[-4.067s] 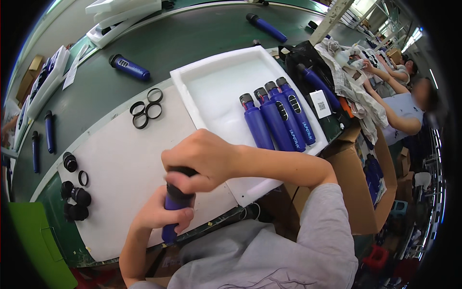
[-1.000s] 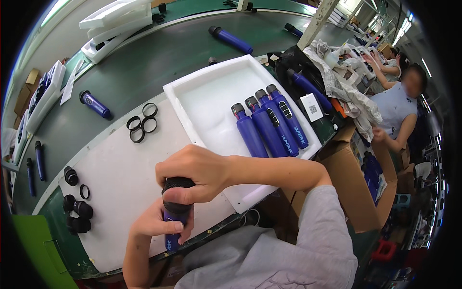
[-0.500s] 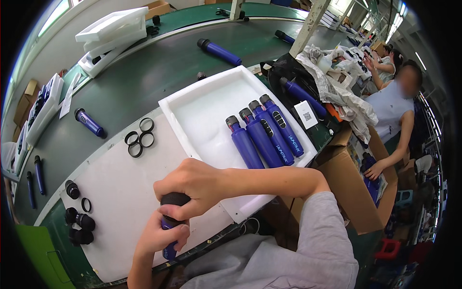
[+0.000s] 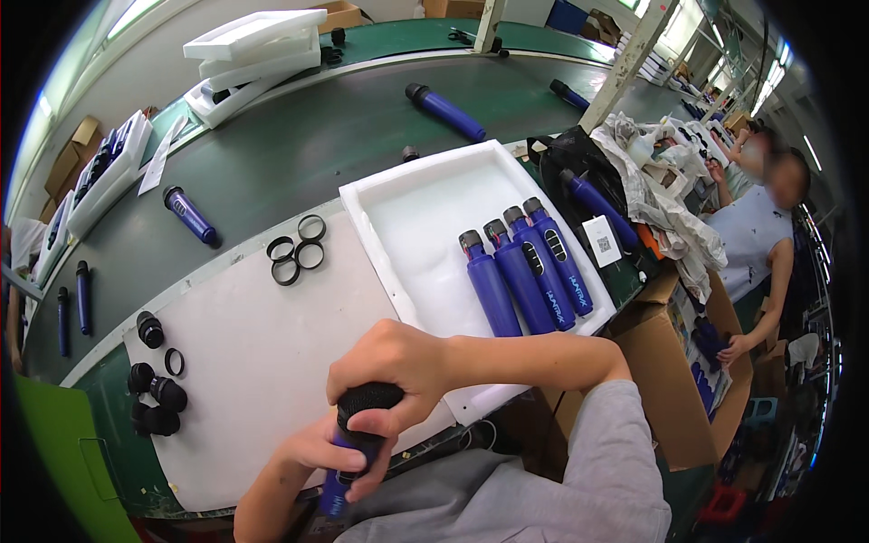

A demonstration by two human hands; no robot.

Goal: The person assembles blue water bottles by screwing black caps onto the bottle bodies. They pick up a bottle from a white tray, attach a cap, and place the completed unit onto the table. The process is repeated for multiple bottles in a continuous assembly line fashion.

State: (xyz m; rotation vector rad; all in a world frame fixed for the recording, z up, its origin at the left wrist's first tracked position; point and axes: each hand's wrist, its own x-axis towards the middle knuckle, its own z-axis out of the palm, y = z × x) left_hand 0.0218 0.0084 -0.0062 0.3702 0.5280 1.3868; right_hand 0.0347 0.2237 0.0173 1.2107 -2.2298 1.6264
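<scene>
A blue microphone with a black mesh head (image 4: 369,396) is held in front of me, its lower end tilted toward my body. My right hand (image 4: 391,360) is closed around the mesh head. Lower down, my left hand (image 4: 317,447) grips the blue body, partly hiding it. Just beyond my right hand lies a white foam tray (image 4: 416,226), where several blue microphone bodies (image 4: 536,282) without mesh heads rest side by side. To the left on the pale work mat (image 4: 244,335) sit several black rings (image 4: 296,256), one separate ring (image 4: 168,362) and several black mesh heads (image 4: 169,395).
Behind the mat runs a dark conveyor belt (image 4: 299,145) with scattered blue microphones (image 4: 444,110). Stacked white foam trays (image 4: 258,41) stand at far left. On the right, a co-worker (image 4: 756,231) reaches into a cardboard box (image 4: 674,371); crumpled white wrapping (image 4: 652,172) lies behind it.
My view has shifted, so the scene sits farther right and lower. The held microphone now leans more, showing more of its mesh head. Both hands keep their grip. The co-worker's hand has moved at the box.
</scene>
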